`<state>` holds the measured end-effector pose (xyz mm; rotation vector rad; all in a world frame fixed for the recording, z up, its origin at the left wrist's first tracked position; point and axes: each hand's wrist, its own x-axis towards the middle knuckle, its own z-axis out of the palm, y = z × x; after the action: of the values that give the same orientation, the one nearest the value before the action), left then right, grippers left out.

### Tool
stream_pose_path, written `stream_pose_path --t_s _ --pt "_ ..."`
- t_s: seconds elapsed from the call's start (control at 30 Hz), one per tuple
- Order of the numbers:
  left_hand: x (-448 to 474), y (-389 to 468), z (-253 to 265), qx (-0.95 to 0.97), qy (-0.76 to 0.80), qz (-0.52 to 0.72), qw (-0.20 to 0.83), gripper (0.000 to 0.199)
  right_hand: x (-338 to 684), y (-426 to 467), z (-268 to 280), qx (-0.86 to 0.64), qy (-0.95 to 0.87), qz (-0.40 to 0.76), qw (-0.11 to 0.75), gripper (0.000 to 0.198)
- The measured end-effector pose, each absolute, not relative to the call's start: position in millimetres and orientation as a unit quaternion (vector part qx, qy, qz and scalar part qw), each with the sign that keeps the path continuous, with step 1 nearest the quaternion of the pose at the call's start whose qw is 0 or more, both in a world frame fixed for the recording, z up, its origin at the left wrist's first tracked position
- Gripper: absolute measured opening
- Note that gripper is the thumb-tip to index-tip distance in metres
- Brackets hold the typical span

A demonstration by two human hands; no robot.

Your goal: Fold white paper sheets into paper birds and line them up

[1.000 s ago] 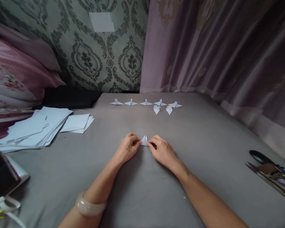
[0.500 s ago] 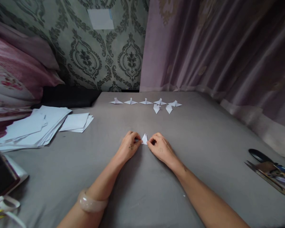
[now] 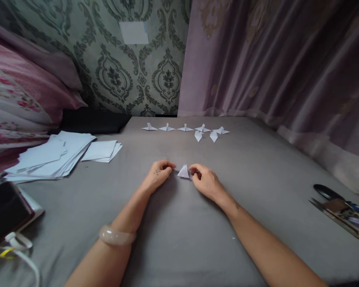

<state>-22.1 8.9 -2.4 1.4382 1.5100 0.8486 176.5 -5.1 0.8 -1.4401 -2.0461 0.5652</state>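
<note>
Head view: small folded paper [image 3: 184,172] on the grey cloth [image 3: 179,231], between left hand [image 3: 159,173] and right hand [image 3: 206,179]
Left hand: fingers loosely curled toward the thumb, just left of the folded paper; cannot tell if they touch it
Right hand: bent inward, just right of the folded paper; contact unclear too
Crease work: probably best with edges lined up, base held steady and light fingertip pressure, for sharp tips
Folded paper: white, crisp, triangular, split at the top
Paper figures [image 3: 185,127]: pointed wings, beyond the folded paper
Sheets [image 3: 48,155]: flat, smooth, left of the folded paper
</note>
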Motion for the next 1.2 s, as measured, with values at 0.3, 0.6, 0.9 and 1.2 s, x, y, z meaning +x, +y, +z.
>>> stream_pose_path --t_s 0.3,0.6,0.9,1.2 --pt "-23 -1 2 0.603 0.58 0.34 0.43 0.03 180 -11 8 -0.453 -0.84 0.198 0.223 0.036" --pt "-27 -3 5 0.709 0.483 0.292 0.423 0.029 180 -28 27 -0.439 -0.888 0.092 0.1 0.039" --pt "-10 14 -8 0.783 0.516 0.282 0.202 0.017 182 -15 19 -0.427 -0.895 0.064 0.109 0.041" --pt "-13 20 2 0.84 0.449 0.242 0.186 0.018 189 27 9 -0.461 -0.833 0.196 0.234 0.043"
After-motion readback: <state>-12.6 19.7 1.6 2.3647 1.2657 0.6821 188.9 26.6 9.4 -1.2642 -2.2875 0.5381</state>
